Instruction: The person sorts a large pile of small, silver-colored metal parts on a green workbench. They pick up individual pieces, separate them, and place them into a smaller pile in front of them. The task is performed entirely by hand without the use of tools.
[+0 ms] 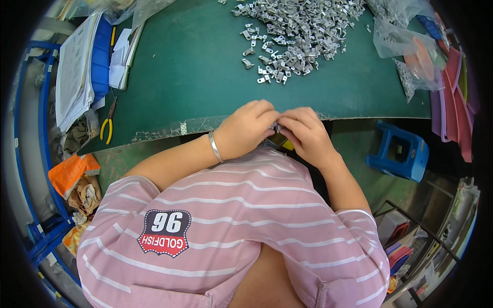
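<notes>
My left hand (pixel 247 129), with a silver bangle at the wrist, and my right hand (pixel 307 132) meet at the near edge of the green table. Both are closed, with the fingertips pinched round a small grey metal piece (pixel 277 127). Fingers cover most of it, but it resembles the metal brackets on the table. Beyond my hands a large heap of small bent metal brackets (pixel 303 31) with holes in them is spread over the green tabletop (pixel 185 66). A few brackets lie loose at the heap's near left side.
At the left are yellow-handled pliers (pixel 107 126), a stack of papers (pixel 77 66) and a blue bin (pixel 101 61). Clear plastic bags (pixel 405 46) with metal parts lie at the right. A blue stool (pixel 399 150) stands below the table's right edge, near pink sheets (pixel 453 97).
</notes>
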Tool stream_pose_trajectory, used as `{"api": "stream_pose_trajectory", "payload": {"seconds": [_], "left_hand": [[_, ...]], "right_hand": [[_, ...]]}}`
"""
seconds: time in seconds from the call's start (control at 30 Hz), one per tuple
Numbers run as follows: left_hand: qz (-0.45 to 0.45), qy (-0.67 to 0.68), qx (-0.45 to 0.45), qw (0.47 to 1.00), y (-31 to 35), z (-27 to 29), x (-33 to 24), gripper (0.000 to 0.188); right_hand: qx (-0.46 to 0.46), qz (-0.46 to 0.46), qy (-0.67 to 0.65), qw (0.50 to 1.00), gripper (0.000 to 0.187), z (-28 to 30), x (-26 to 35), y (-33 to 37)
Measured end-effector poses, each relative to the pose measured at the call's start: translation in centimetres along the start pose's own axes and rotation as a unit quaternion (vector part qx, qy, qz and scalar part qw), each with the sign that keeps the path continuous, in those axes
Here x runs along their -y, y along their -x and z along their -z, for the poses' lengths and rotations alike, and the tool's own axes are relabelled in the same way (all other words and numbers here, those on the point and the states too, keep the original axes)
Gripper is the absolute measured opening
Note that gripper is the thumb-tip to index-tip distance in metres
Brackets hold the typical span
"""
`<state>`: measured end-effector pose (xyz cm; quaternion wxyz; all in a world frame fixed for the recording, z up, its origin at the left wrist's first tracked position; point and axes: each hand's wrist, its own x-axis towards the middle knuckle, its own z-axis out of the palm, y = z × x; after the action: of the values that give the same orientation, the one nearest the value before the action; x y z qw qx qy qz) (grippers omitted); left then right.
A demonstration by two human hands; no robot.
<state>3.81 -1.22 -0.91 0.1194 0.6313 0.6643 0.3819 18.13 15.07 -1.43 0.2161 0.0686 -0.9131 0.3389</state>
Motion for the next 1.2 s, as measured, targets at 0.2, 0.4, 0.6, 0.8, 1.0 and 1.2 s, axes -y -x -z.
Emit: {"api": "stream_pose_trajectory", "payload": {"seconds": [0.2,0.4,0.6,0.8,1.0,1.2], "left_hand": [[-0.023,-0.039,-0.103,0.994,-1.9,1.1,2.0,0.033],[0.141,-0.212,-0.113,0.960,-5.0,2.5,5.5,0.039],[0.075,-0.031,-0.091,0.993,-2.0,1.0,3.6,0.029],[0.052,-0.038,-0.092,0.994,-1.7,1.0,2.5,0.022],[0.183,0.100,-0.112,0.972,-2.1,1.2,1.8,0.016],[0.066,0.104,-0.025,0.992,-1.1,1.4,0.9,0.017]], "right_hand": [[-0.014,0.015,0.029,0.999,0.029,1.4,-0.7,-2.0],[-0.036,0.033,0.178,0.983,0.038,-2.0,-3.0,-7.0],[-0.038,-0.065,0.017,0.997,0.037,0.0,-1.8,-3.9],[-0.128,-0.153,0.033,0.979,0.022,1.1,-1.7,-2.3],[-0.130,-0.184,0.038,0.974,0.019,0.8,-2.2,-2.7],[-0.077,-0.069,0.081,0.991,0.020,1.4,-1.1,-2.9]]}}
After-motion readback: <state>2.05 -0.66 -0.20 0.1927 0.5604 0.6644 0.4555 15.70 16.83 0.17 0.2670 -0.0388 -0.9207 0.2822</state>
